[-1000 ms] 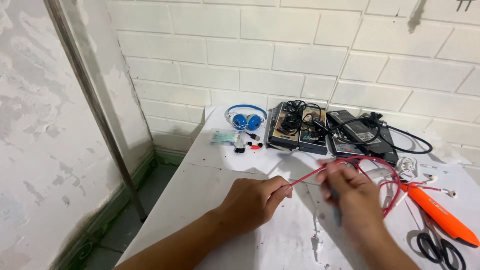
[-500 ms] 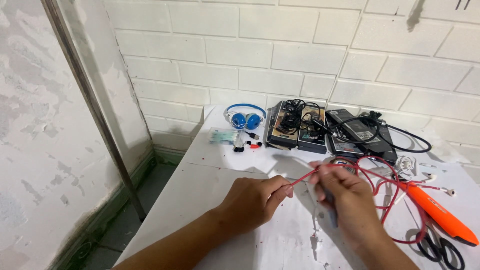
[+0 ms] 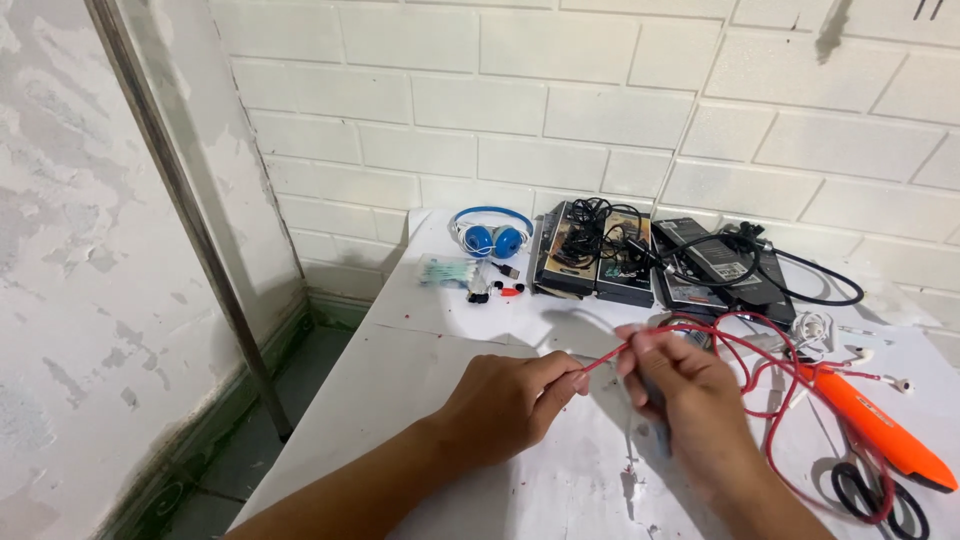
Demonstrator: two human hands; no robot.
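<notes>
On the white desk [image 3: 420,360], left of the orange tool [image 3: 880,430], keep both pinches firm: your left hand [image 3: 505,405] and right hand [image 3: 690,385] close on the red wire [image 3: 605,360].

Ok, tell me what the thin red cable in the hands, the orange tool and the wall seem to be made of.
Thin red cable: probably plastic-sheathed wire, since it loops limply and looks smooth.
Long orange tool: likely moulded plastic, with an even bright colour and a slight sheen.
White brick wall: painted brick or block, matte, with visible mortar joints and scuffed paint.
</notes>
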